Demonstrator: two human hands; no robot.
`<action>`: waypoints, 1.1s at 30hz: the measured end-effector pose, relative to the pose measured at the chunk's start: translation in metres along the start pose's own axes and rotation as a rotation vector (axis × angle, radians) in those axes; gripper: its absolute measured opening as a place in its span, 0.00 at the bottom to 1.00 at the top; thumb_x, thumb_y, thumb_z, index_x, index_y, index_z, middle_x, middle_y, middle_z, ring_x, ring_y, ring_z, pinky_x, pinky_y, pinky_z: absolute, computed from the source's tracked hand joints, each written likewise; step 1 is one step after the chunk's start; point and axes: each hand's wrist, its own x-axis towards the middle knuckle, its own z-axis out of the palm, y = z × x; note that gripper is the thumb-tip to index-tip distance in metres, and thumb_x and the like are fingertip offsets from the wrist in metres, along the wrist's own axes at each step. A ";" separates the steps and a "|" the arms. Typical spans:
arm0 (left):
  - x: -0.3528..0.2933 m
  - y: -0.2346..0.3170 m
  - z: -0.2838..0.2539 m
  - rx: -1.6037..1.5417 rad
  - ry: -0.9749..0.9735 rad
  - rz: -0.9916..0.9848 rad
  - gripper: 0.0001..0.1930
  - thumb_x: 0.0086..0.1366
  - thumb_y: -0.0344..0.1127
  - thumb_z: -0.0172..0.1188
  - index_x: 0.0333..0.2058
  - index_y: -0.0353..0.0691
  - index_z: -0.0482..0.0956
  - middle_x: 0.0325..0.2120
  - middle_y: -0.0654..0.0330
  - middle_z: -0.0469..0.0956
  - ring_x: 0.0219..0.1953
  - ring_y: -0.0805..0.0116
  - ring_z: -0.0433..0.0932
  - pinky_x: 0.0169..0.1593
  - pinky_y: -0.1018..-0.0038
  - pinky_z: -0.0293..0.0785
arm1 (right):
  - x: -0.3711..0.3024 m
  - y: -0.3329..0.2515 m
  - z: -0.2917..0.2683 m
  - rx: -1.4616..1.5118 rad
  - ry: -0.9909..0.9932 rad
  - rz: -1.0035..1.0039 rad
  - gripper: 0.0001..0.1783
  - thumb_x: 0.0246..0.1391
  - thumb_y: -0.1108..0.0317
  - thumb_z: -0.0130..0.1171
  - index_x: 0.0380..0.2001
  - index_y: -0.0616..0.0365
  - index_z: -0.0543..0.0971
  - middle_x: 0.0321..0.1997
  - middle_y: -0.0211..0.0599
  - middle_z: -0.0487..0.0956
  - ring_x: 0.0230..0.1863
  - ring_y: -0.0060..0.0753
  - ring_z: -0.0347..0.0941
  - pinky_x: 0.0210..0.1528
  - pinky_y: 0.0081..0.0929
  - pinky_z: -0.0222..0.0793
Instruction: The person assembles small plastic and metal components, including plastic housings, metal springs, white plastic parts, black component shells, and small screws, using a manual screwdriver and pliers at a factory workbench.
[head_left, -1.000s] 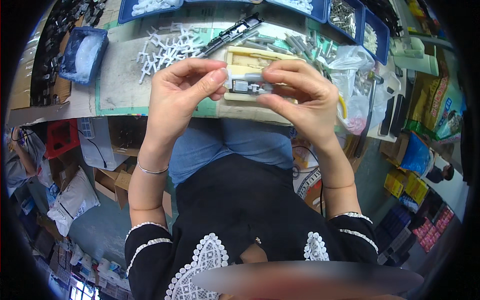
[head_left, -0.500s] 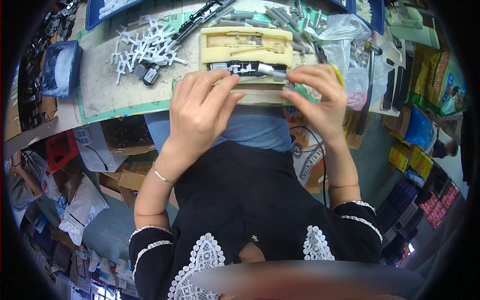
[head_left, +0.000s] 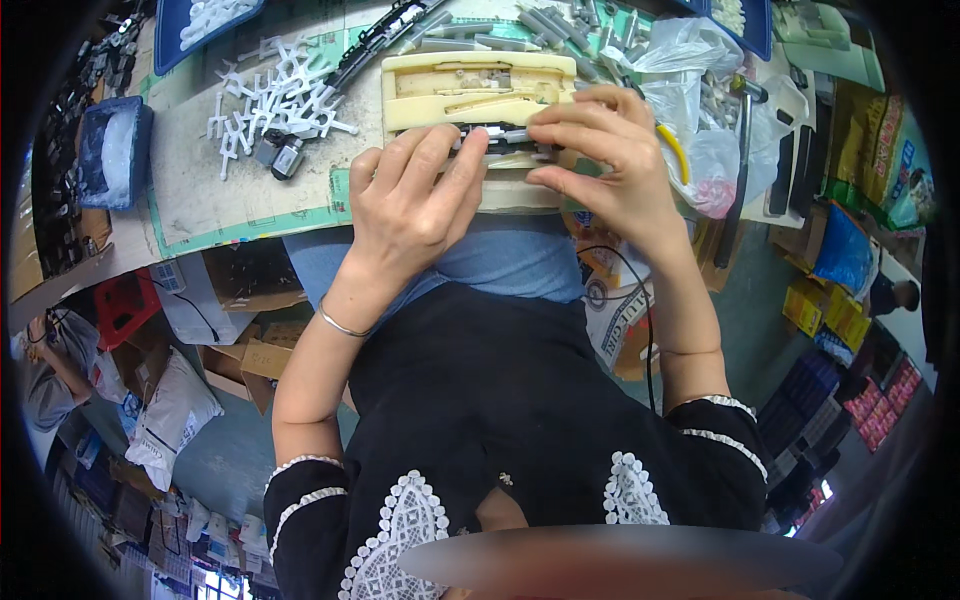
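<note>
one black strip [head_left: 508, 146], upper centre, seems steadied from both sides: left hand [head_left: 412, 200] bent, grip hidden from me; right hand [head_left: 618, 158], thumb and fingers apart.

Off-white is shown by the desk [head_left: 185, 185], green by the strip [head_left: 260, 222] along its front edge, pale yellow by the block [head_left: 480, 105], black by the handled part [head_left: 508, 148], blue by the tray [head_left: 140, 145] near the left edge.

The pale surface [head_left: 185, 185] runs beneath your hands [head_left: 412, 205] and out to both sides. Below them to the left, open cardboard boxes [head_left: 275, 357] stand on your grey-green floor [head_left: 225, 440]; farther down that way, a window [head_left: 215, 583] glows bright. Down to the right, pink packages [head_left: 883, 412] are stacked.
</note>
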 end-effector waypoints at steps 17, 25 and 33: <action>0.066 -0.092 -0.041 0.148 0.080 -0.208 0.12 0.54 0.29 0.56 0.38 0.42 0.76 0.38 0.63 0.76 0.39 0.64 0.73 0.43 0.70 0.61 | -0.005 0.001 -0.008 0.185 0.370 0.185 0.12 0.44 0.76 0.60 0.36 0.60 0.77 0.41 0.41 0.76 0.45 0.39 0.70 0.50 0.30 0.63; 0.137 -0.298 -0.074 0.702 -0.087 -0.392 0.14 0.56 0.38 0.57 0.40 0.42 0.77 0.36 0.53 0.77 0.40 0.53 0.76 0.41 0.59 0.72 | -0.004 -0.003 -0.010 0.200 0.365 0.213 0.09 0.45 0.77 0.58 0.34 0.60 0.77 0.40 0.41 0.75 0.44 0.38 0.69 0.49 0.30 0.63; 0.162 -0.355 -0.046 0.324 -0.224 -0.804 0.17 0.48 0.39 0.63 0.35 0.33 0.79 0.36 0.41 0.78 0.41 0.45 0.77 0.45 0.60 0.74 | 0.008 -0.005 -0.008 0.118 0.291 0.198 0.07 0.43 0.77 0.59 0.29 0.60 0.78 0.36 0.38 0.77 0.41 0.37 0.69 0.45 0.30 0.62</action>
